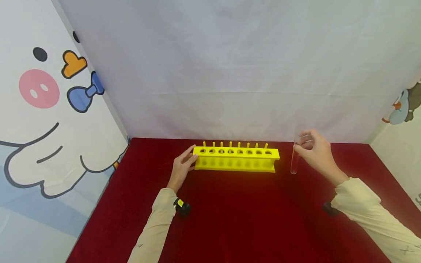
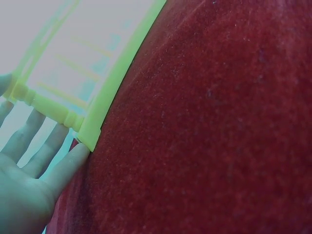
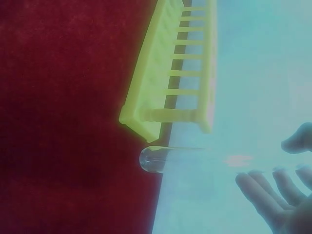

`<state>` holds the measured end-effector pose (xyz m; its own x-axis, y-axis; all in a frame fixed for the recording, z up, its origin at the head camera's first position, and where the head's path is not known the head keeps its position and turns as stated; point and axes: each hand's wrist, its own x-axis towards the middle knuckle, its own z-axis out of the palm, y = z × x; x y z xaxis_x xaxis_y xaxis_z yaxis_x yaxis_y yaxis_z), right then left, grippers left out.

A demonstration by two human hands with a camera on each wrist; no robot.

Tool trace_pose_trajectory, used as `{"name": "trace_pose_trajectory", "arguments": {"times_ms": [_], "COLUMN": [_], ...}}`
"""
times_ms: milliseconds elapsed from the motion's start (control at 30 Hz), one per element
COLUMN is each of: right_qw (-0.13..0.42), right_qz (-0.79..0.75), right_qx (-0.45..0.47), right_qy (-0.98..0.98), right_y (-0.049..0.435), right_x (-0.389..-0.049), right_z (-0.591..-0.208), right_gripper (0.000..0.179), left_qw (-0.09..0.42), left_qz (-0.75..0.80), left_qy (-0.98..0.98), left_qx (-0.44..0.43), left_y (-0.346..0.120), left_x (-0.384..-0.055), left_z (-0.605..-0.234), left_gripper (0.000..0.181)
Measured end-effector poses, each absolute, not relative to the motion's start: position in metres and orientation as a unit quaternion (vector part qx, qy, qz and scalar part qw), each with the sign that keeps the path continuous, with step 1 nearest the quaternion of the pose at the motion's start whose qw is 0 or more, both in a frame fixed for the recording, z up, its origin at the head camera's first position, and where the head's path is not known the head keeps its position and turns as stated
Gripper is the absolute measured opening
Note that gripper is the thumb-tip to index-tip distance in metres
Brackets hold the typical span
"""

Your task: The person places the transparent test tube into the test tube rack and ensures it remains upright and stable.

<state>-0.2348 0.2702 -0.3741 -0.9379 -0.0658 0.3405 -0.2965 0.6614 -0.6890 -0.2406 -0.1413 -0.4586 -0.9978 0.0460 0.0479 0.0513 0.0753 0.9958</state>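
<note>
A yellow test tube rack stands on the red cloth, with a row of round holes along its top and several pegs behind. My left hand holds the rack's left end; in the left wrist view its fingers lie against the end post and base. To the right of the rack, my right hand pinches a clear glass test tube near its upper part. The tube hangs nearly upright, rounded end down, apart from the rack. In the right wrist view the tube's rounded bottom shows beside the rack's end.
A dark red cloth covers the table. Behind it hangs a pale curtain. A panel with cartoon drawings stands at the left, and another printed panel at the right.
</note>
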Motion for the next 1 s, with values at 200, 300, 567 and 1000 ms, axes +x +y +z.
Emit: {"name": "trace_pose_trajectory", "arguments": {"times_ms": [200, 300, 567, 1000], "right_qw": [0.153, 0.155, 0.163, 0.171], "right_qz": [0.401, 0.401, 0.398, 0.405], "right_qx": [0.106, 0.107, 0.111, 0.112], "right_qy": [-0.897, -0.897, -0.896, -0.891], "right_y": [0.271, 0.270, 0.269, 0.265], "right_x": [-0.235, -0.235, -0.235, -0.236], "right_z": [-0.371, -0.370, -0.368, -0.363], "right_gripper": [0.035, 0.035, 0.034, 0.034], "left_qw": [0.001, 0.001, 0.004, 0.001], "left_qz": [-0.677, -0.677, -0.676, -0.680], "left_qy": [-0.736, -0.736, -0.736, -0.733], "left_qx": [-0.031, -0.031, -0.030, -0.027], "left_y": [-0.141, -0.141, -0.140, -0.139], "left_x": [-0.241, -0.241, -0.241, -0.241], "left_z": [-0.459, -0.460, -0.459, -0.460], "left_gripper": [0.048, 0.048, 0.049, 0.048]}}
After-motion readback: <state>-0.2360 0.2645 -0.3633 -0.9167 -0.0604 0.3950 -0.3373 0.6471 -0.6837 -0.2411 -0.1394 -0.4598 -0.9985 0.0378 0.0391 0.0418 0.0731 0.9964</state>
